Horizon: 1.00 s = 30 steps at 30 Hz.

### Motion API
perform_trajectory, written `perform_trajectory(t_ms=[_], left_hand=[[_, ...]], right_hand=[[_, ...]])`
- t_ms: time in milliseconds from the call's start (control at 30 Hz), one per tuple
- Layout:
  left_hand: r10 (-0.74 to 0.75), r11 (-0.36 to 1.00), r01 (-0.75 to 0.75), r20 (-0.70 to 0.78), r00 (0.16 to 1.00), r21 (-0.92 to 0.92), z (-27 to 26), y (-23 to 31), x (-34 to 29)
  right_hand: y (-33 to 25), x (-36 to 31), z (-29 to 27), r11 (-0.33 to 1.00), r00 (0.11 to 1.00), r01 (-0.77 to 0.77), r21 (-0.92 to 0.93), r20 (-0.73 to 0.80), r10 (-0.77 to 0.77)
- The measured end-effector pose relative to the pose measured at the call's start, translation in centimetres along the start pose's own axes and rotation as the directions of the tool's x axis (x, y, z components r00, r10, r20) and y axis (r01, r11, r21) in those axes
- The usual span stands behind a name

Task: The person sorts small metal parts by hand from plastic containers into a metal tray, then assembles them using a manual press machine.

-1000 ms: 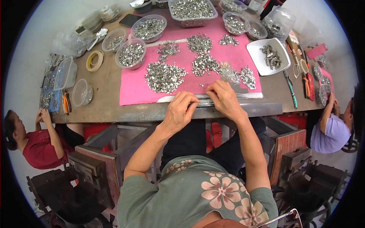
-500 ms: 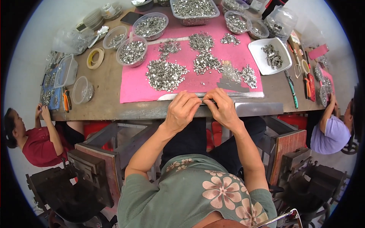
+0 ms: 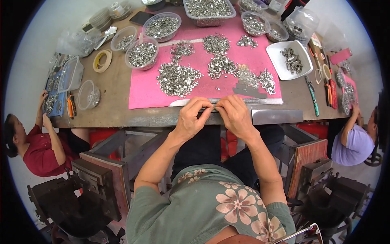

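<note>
A tiny piece [image 3: 214, 107] is apparently pinched by left hand [image 3: 191, 118] and right hand [image 3: 236, 117]. Metal bits [image 3: 178, 79] are heaped beyond.

Small pieces [image 3: 177, 79] are made of glossy metal. A rough, matt texture is shown by the pink mat [image 3: 140, 95], a smooth finish by the white dish [image 3: 276, 52].
</note>
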<state>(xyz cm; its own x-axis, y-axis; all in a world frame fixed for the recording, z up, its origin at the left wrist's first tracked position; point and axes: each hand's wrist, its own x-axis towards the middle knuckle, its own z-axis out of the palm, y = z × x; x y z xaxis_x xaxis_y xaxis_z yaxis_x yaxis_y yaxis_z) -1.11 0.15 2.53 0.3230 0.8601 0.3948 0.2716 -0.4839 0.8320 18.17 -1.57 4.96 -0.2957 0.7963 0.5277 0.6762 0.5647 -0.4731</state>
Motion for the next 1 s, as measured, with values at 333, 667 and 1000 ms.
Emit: perform_trajectory(t_ms=[333, 667, 1000], left_hand=[[0.219, 0.968, -0.198, -0.132, 0.967, 0.151, 1.1, -0.1, 0.0], [0.049, 0.999, -0.050, 0.063, 0.997, 0.009, -1.0, 0.7, 1.2], [-0.002, 0.999, 0.000, 0.044, 0.999, 0.044, -0.5, 1.1, 0.9]], right_hand=[[0.5, 0.5, -1.0, 0.990, 0.998, -0.052, 0.129, 0.038, 0.047], [3.2, 3.2, 1.0, 0.973, 0.986, -0.165, -0.162, 0.006, 0.168], [3.7, 2.4, -0.1, 0.960, 0.960, -0.278, -0.019, 0.024, 0.278]])
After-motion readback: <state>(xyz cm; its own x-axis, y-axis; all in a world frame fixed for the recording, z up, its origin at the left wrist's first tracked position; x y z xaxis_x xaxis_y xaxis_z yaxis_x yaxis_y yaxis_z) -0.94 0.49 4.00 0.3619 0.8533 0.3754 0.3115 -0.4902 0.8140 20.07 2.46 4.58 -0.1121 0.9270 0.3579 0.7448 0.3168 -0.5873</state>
